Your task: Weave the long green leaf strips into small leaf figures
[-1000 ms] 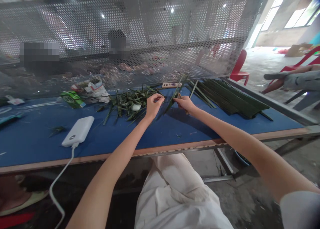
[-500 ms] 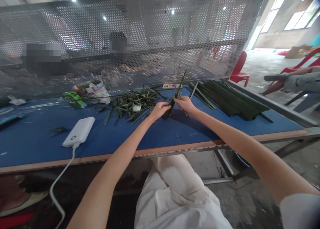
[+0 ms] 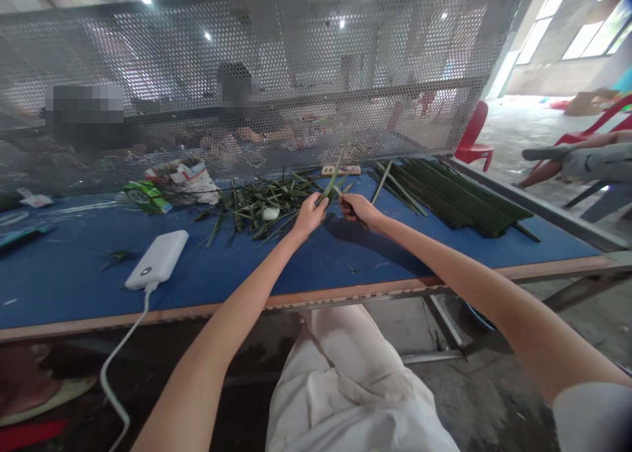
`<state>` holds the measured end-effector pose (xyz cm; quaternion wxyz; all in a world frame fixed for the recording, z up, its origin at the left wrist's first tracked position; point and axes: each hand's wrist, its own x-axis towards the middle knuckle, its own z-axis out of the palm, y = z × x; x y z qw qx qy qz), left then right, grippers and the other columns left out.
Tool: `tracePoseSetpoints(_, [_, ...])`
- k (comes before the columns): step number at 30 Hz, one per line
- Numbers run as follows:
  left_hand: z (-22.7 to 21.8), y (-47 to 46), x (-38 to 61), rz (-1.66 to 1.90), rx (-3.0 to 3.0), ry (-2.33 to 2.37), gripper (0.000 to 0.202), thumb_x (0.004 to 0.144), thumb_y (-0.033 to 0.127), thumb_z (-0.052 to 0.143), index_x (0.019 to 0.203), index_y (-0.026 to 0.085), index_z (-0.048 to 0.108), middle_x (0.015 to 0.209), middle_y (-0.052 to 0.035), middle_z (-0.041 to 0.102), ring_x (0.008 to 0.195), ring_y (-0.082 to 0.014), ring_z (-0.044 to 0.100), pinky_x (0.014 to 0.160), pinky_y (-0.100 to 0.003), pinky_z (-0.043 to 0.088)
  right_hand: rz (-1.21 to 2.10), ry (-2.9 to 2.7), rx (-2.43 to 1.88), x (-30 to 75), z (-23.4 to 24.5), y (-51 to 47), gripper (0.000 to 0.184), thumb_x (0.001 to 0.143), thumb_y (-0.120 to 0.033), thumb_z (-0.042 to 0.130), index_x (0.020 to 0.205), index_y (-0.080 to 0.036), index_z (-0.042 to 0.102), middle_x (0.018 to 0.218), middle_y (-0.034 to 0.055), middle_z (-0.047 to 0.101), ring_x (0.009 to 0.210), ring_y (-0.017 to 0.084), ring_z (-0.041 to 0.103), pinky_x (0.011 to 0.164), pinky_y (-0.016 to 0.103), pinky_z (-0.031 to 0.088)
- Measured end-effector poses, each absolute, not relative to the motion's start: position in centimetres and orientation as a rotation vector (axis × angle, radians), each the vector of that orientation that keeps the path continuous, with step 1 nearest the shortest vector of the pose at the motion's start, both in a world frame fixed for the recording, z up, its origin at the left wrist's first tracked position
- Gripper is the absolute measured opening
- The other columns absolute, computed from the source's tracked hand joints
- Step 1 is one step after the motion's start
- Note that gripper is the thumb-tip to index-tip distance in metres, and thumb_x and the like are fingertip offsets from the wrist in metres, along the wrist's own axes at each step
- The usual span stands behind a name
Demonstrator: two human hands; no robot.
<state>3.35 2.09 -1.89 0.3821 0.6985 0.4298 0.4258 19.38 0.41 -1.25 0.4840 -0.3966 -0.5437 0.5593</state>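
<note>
1. A blue table (image 3: 64, 287) spans the whole view under the grip, its wood-trimmed edge nearer the person, which seems to keep the work within easy reach
2. Beyond the grip rises a perforated metal screen (image 3: 296, 77), with a co-worker (image 3: 241, 120) blurred behind it; nothing stands between the screen and the hands except a small tan card (image 3: 340, 170)
3. Right of the grip lies a stack of long dark leaves (image 3: 459, 195), laid parallel, apparently to keep them straight and easy to draw from
4. Just left of the grip sits a loose leaf pile (image 3: 257, 208), more scattered than the stack, with a white lump (image 3: 270, 213) among it
5. Farther left are a white power bank (image 3: 157, 260) and its cable (image 3: 118, 347), well apart from the hands and out of their way
6. The left hand (image 3: 309, 215) is closed in a pinch on a leaf strip (image 3: 334, 179), which stands up from the fingers, clear of the table and the pile
7. Just right of it, the right hand (image 3: 359, 210) pinches a thin end of the leaf strip, its fingers hiding most of that end
</note>
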Motion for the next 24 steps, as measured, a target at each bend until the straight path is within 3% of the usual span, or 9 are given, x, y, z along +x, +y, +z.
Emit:
tracePoseSetpoints(4, [-2.11, 2.51, 3.38, 1.123, 1.895, 1.182, 0.033, 0.092, 0.05, 0.051, 0.08, 0.019, 0.054, 0.051, 0.0044, 0.04, 0.048, -0.0122, 0.044, 0.053, -0.025, 0.037, 1.322, -1.393, -1.003, 19.55, -1.12, 0.19, 0.03, 0.097, -0.023, 0.038, 0.067, -0.02, 0.042, 0.046, -0.0046, 0.041, 0.04, 0.008, 0.035, 0.039, 0.019, 0.03])
tracePoseSetpoints(8, [-2.09, 2.51, 3.19, 1.116, 2.06, 1.221, 0.036, 0.093, 0.047, 0.048, 0.072, 0.018, 0.057, 0.051, 0.0023, 0.042, 0.049, -0.0135, 0.044, 0.054, -0.026, 0.034, 1.314, -1.437, -1.011, 19.72, -1.13, 0.11, 0.031, 0.098, -0.021, 0.034, 0.068, -0.019, 0.044, 0.042, -0.0031, 0.044, 0.036, 0.009, 0.036, 0.038, 0.019, 0.03])
tracePoseSetpoints(14, [-2.06, 1.97, 3.17, 1.141, 2.225, 1.252, 0.029, 0.091, 0.032, 0.051, 0.065, 0.02, 0.047, 0.056, 0.0009, 0.047, 0.055, -0.0149, 0.047, 0.057, -0.026, 0.031, 1.307, -1.467, -0.999, 19.67, -1.51, 0.42, 0.029, 0.097, -0.02, 0.033, 0.07, -0.019, 0.046, 0.039, -0.0039, 0.042, 0.033, 0.008, 0.034, 0.035, 0.019, 0.024])
tracePoseSetpoints(24, [-2.29, 1.82, 3.47, 1.046, 2.18, 1.254, 0.034, 0.092, 0.035, 0.047, 0.061, 0.022, 0.042, 0.051, 0.0005, 0.049, 0.05, -0.0152, 0.047, 0.054, -0.027, 0.029, 1.351, -1.519, -1.021, 19.54, -1.65, 0.31, 0.029, 0.099, -0.022, 0.035, 0.071, -0.019, 0.045, 0.039, -0.0045, 0.045, 0.031, 0.009, 0.038, 0.034, 0.018, 0.028])
